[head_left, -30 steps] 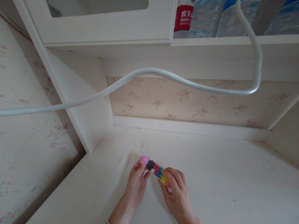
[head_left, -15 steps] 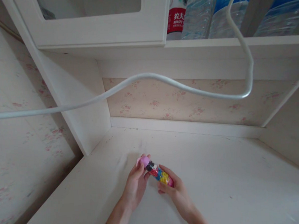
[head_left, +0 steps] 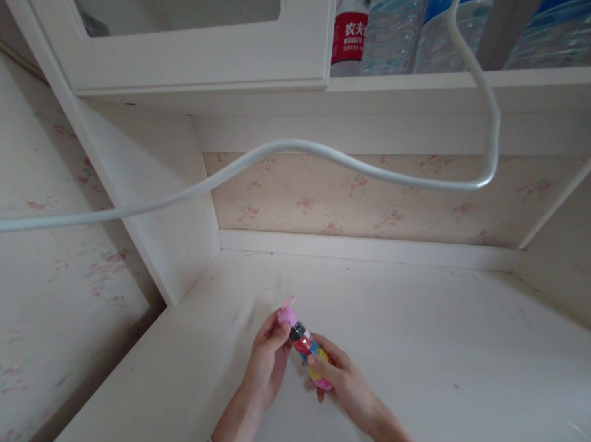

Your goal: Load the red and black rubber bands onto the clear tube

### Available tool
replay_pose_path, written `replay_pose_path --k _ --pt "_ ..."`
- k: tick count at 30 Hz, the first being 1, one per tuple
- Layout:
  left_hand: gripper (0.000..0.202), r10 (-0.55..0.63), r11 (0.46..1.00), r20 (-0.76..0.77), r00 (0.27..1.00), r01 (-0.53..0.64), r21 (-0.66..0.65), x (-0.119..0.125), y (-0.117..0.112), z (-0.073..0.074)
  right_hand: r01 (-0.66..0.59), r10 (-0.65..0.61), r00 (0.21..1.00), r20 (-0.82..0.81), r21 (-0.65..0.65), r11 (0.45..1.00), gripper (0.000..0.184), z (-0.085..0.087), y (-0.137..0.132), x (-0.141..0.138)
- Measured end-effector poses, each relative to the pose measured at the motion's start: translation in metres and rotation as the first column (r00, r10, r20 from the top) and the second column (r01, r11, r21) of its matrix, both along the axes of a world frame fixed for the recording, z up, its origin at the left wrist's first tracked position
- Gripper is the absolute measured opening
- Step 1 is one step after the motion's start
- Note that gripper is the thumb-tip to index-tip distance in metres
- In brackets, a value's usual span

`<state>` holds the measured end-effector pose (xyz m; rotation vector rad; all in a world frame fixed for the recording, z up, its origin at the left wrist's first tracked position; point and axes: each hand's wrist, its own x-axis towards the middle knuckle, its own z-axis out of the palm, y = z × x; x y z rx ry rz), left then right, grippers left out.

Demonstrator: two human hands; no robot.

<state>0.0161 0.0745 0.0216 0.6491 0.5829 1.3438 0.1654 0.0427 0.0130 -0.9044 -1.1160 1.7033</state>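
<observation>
A small clear bottle [head_left: 303,344] with a pink cap [head_left: 286,315] is held tilted above the white desktop. Bands of black, red, blue, yellow and pink small pieces fill it; what they are is too small to tell. The fingers of my left hand [head_left: 268,356] are closed around the pink cap, from which a small pink tab sticks up. My right hand [head_left: 342,375] grips the lower body of the bottle, its thumb lying across the yellow part. Some of the fingers behind the bottle are hidden.
The white desktop [head_left: 407,334] stretches around my hands, backed by a low ledge and floral wallpaper. A white cable [head_left: 291,145] hangs across the view. Overhead is a cabinet [head_left: 195,60], with several water bottles [head_left: 394,31] on its shelf at the right.
The bottle has turned more upright, its lower end swinging left and towards me. My right thumb has moved up onto its front. The cap's pink tab now points upward.
</observation>
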Motion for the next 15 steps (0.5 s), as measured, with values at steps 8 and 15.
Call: replay_pose_path --k 8,15 --pt "0.037 0.126 0.99 -0.023 0.992 -0.127 -0.056 -0.002 0.007 -0.009 0.127 -0.356 0.861 0.362 0.525 0.841 0.042 -0.02 0.008 0.0" --pt "0.033 0.114 0.988 0.063 0.991 -0.107 -0.111 -0.002 0.008 -0.01 0.107 -0.38 0.829 0.41 0.551 0.828 0.045 -0.028 0.01 0.003"
